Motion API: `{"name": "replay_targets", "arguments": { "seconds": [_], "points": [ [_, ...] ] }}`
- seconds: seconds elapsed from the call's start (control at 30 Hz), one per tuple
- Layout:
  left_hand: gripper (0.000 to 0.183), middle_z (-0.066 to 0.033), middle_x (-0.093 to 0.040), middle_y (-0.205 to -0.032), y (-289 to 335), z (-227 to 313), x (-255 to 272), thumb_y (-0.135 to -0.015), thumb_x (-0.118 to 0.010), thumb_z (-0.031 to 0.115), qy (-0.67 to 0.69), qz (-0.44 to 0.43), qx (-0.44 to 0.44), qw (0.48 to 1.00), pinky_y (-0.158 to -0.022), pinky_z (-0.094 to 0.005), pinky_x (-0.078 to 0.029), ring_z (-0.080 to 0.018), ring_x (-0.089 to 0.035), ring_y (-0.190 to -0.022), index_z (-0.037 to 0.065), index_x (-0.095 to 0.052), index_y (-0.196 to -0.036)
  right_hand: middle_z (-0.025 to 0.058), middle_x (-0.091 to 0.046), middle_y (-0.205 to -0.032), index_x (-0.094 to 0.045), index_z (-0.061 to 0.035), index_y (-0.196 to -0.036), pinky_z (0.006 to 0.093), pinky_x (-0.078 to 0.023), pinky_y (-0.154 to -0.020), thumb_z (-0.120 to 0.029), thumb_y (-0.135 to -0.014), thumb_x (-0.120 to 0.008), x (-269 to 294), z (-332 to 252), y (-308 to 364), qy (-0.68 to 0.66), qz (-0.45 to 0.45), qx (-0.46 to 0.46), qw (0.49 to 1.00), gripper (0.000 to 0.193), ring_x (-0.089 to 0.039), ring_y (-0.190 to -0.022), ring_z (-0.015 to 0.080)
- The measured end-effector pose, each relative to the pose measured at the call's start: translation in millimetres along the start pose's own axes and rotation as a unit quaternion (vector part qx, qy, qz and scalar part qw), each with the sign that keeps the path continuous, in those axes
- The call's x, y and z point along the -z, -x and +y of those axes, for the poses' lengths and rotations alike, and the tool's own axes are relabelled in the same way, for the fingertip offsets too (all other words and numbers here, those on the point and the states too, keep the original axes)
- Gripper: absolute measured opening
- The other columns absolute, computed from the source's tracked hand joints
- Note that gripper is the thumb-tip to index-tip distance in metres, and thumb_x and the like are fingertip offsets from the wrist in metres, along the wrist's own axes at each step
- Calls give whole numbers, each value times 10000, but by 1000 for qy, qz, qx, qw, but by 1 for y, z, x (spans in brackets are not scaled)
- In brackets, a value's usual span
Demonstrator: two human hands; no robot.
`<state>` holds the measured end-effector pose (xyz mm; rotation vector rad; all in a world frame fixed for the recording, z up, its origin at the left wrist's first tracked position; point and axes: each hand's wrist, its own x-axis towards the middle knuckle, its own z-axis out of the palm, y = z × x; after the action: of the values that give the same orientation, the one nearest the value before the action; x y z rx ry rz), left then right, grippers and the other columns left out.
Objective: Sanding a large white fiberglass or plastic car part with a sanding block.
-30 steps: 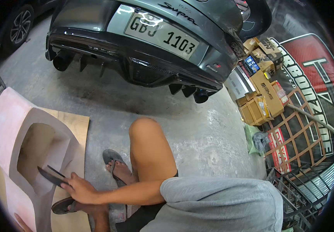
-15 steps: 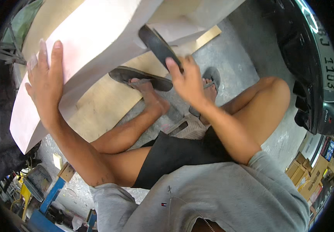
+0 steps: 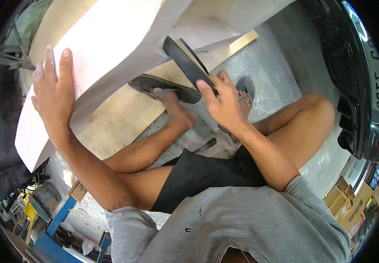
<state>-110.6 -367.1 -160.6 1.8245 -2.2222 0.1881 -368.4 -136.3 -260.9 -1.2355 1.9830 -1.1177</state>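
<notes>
My left hand point(image 3: 56, 90) lies flat with fingers apart on the pale white surface of a large shaped panel point(image 3: 106, 33), near its left edge. My right hand point(image 3: 222, 98) is closed around the near end of a dark, flat sanding block point(image 3: 185, 61), thumb on top. A thin dark strip stands out along the block's far side. The block's upper end is against or very near the panel's lower side face; I cannot tell whether they touch.
Under the panel lies a plywood sheet point(image 3: 119, 125) on the grey floor point(image 3: 272, 65). My sandalled feet are close below the block. A black car bumper point(image 3: 351, 79) stands at right, cardboard boxes point(image 3: 354, 204) at lower right, a blue metal frame point(image 3: 60, 217) at lower left.
My right hand has drawn back slightly toward me and to the right with the sanding block. The whole view has shifted a little. My left hand stays on the panel.
</notes>
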Motion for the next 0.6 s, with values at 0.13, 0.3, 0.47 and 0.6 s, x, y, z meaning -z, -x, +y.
{"name": "replay_targets", "arguments": {
  "seconds": [0.13,0.3,0.47,0.6],
  "points": [
    [768,-219,-410,-1577,-6,5,6,-970,-378,710,17,-14,-18,1000,-1207,-566,-164,-365,-319,-1501,214,-440,-1553,255,-565,-867,-717,-28,-1087,469,-491,-687,-285,-977,-634,-8,0,-29,19,61,47,997,293,-592,-738,436],
    [750,-230,-439,-1553,-7,6,7,-984,-369,685,18,-32,-14,999,-1205,-523,-196,-376,-343,-1483,195,-453,-1545,218,-545,-840,-704,32,-1041,429,-450,-694,-257,-973,-650,-15,-11,-8,5,86,24,996,302,-533,-757,336],
    [752,-236,-435,-1551,-6,13,24,-999,-374,641,54,-28,-40,997,-1202,-486,-225,-387,-365,-1461,123,-446,-1541,268,-577,-925,-744,-78,-1135,483,-519,-741,-277,-971,-632,-7,-12,-24,-19,42,-1,999,281,-629,-844,454],
    [676,-302,-495,-1471,-3,4,5,-1029,-463,502,106,-15,-83,991,-1175,-424,-303,-442,-429,-1400,-19,-506,-1458,273,-603,-970,-739,-78,-1153,507,-500,-848,-292,-986,-617,21,-22,10,-56,17,-23,998,298,-630,-942,462]
  ]
}}
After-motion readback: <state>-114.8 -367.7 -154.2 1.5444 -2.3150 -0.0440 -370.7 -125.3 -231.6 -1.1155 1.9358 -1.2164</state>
